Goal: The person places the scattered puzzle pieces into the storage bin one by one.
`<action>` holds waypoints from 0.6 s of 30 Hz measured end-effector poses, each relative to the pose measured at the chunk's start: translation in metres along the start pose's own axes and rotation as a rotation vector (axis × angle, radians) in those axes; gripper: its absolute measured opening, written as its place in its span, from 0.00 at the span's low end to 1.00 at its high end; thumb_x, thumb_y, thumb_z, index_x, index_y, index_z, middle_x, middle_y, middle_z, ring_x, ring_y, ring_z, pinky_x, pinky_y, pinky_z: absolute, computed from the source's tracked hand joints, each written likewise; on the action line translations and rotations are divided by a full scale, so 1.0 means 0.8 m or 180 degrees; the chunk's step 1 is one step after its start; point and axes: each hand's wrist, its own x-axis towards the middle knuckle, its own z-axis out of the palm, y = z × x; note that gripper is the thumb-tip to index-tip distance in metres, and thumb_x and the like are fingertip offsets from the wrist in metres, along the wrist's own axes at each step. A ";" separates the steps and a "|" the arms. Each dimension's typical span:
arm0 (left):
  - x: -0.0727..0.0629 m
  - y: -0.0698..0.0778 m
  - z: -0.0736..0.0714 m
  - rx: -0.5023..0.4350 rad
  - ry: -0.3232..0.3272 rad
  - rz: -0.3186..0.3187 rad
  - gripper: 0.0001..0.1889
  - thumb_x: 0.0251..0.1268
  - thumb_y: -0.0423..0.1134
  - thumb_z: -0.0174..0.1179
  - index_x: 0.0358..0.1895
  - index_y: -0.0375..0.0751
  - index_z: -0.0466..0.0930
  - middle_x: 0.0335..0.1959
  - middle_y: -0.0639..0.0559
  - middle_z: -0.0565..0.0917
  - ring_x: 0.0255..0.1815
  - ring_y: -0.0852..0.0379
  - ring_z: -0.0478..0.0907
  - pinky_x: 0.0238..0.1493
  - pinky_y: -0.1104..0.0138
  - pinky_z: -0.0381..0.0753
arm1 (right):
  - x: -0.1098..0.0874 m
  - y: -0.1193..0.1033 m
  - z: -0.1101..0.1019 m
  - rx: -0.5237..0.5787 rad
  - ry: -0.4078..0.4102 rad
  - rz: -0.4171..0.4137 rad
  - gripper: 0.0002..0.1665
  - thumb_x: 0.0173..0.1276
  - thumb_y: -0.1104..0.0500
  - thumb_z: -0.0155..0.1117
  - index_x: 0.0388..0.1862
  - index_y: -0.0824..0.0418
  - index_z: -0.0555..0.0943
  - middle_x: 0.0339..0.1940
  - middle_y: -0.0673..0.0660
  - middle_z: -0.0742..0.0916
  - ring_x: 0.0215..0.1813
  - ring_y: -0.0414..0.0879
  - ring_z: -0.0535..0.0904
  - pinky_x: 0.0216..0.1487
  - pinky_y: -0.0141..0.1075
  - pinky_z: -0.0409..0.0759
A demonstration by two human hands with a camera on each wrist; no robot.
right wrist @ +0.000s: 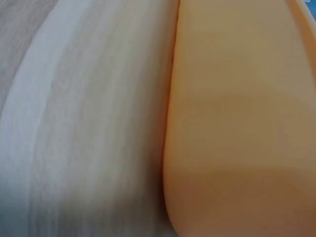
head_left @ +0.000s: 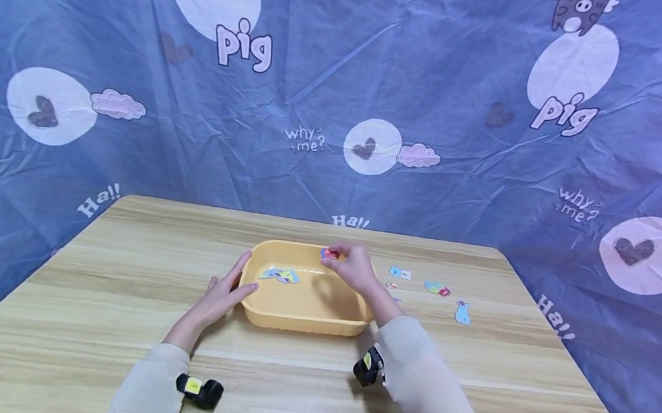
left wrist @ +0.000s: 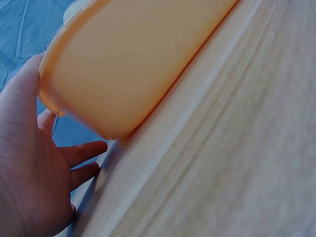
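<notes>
A yellow-orange plastic basin stands on the wooden table. My left hand holds its left end, the thumb over the rim and the other fingers outside. In the left wrist view the fingers are spread beside the basin wall. Over the basin's far right part, my right hand pinches a small red and purple puzzle piece in its fingertips. Inside the basin at the left lie colourful puzzle pieces. The right wrist view has only the basin's outer wall and the table, without the hand.
Right of the basin, several printed pieces lie on the table: a blue and white one, a green and red one, a light blue one and small ones partly behind the right arm. A blue patterned cloth hangs behind.
</notes>
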 end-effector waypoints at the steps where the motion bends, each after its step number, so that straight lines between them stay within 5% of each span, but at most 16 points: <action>1: 0.000 0.000 0.000 -0.0007 0.0000 0.0000 0.37 0.59 0.53 0.49 0.68 0.52 0.41 0.64 0.43 0.54 0.63 0.41 0.46 0.56 0.47 0.21 | 0.000 0.000 0.002 -0.0011 -0.0019 0.0010 0.13 0.47 0.62 0.68 0.32 0.67 0.81 0.27 0.54 0.83 0.33 0.45 0.74 0.38 0.37 0.72; 18: 0.001 0.001 0.000 0.0003 0.0013 0.0046 0.35 0.60 0.48 0.49 0.68 0.52 0.41 0.63 0.42 0.56 0.63 0.41 0.46 0.56 0.46 0.21 | 0.001 0.001 0.024 -0.0003 -0.0323 0.0049 0.11 0.50 0.61 0.66 0.32 0.66 0.81 0.26 0.52 0.81 0.32 0.42 0.73 0.36 0.33 0.72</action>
